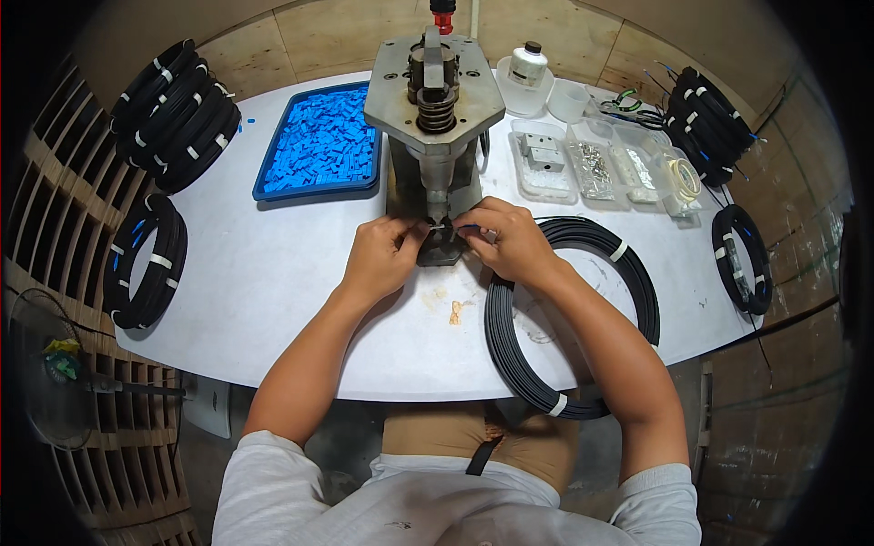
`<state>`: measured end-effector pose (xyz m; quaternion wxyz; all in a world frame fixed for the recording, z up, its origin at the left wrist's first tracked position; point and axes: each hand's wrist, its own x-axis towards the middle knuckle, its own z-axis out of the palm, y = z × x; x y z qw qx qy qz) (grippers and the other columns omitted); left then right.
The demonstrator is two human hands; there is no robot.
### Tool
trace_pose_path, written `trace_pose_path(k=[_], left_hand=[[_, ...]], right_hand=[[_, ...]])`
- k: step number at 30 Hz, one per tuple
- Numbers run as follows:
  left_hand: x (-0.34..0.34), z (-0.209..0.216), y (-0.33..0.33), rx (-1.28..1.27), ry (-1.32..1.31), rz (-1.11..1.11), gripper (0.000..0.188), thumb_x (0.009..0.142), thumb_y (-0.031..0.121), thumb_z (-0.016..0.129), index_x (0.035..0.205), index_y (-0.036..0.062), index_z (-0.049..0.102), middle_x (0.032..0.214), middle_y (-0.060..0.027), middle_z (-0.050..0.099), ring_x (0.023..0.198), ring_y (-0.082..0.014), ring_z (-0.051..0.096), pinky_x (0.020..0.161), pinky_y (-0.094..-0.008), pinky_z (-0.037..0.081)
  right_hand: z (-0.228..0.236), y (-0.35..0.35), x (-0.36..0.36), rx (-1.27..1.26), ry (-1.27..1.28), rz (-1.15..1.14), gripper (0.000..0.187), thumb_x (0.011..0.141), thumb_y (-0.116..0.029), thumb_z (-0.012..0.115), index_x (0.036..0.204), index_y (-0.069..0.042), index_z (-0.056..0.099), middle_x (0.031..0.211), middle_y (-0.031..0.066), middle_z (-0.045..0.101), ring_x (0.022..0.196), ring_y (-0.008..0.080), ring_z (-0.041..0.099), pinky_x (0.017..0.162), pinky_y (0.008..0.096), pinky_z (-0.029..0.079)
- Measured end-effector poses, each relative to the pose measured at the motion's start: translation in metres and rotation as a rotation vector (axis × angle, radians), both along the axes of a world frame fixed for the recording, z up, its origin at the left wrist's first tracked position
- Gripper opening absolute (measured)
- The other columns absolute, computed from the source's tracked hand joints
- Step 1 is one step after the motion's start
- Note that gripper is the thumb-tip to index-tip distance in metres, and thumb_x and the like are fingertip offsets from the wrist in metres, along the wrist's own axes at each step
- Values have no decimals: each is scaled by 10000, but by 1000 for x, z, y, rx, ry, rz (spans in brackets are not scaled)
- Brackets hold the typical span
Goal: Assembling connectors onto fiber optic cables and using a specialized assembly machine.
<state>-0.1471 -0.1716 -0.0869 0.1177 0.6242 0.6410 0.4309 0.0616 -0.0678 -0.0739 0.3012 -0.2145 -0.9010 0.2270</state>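
Note:
A metal bench press (435, 96) stands in front of me, with both my hands at its lower jaw. My left hand (381, 257) is closed in a pinch left of the jaw; what its fingertips hold is too small to make out. A small silvery piece (437, 227) shows between my two hands, under the press head. My right hand (512, 238) is closed around a thin cable end with a bit of blue (470, 227) at the fingertips. Below my right forearm lies a coil of black cable (498, 318), bound with white ties and overhanging the table's front edge.
A blue tray (316, 192) full of small blue parts sits left of the press. Clear boxes (596, 173) of small metal parts stand right, behind them a white bottle (528, 65). More black cable coils (173, 118) stack at both sides of the white table (246, 300).

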Motion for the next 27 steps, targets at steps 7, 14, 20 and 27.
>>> trace_pose_path(k=[7, 14, 20, 27], left_hand=[[-2, -1, 0, 64, -144, -16, 165, 911, 86, 707, 1018, -36, 735, 846, -140, 764, 724, -175, 723, 649, -301, 545], [-6, -4, 2, 1, -103, -36, 156, 917, 72, 698, 1034, -24, 733, 842, -141, 761, 741, -180, 729, 673, -304, 550], [-9, -8, 3, -3, -115, -55, 163, 934, 60, 673, 1054, -37, 722, 850, -153, 762, 760, -196, 734, 710, -312, 559], [-10, -7, 4, -21, -98, -63, 161, 936, 53, 664, 1052, -45, 717, 865, -159, 764, 785, -213, 745, 727, -321, 564]], right_hand=[[-3, 3, -8, 50, -4, 7, 195, 851, -68, 740, 1044, -88, 761, 943, 123, 698, 836, 321, 707, 746, 395, 578], [-2, 2, -6, 43, -58, -20, 226, 848, -87, 753, 1074, -97, 759, 954, 134, 694, 845, 330, 699, 754, 404, 575], [0, -2, -3, 138, -3, -48, 226, 837, -88, 759, 1063, -105, 755, 946, 120, 689, 839, 334, 694, 742, 405, 573], [-1, 3, 3, 108, -43, -27, 195, 842, -92, 761, 1037, -100, 746, 929, 111, 690, 790, 322, 699, 712, 394, 572]])
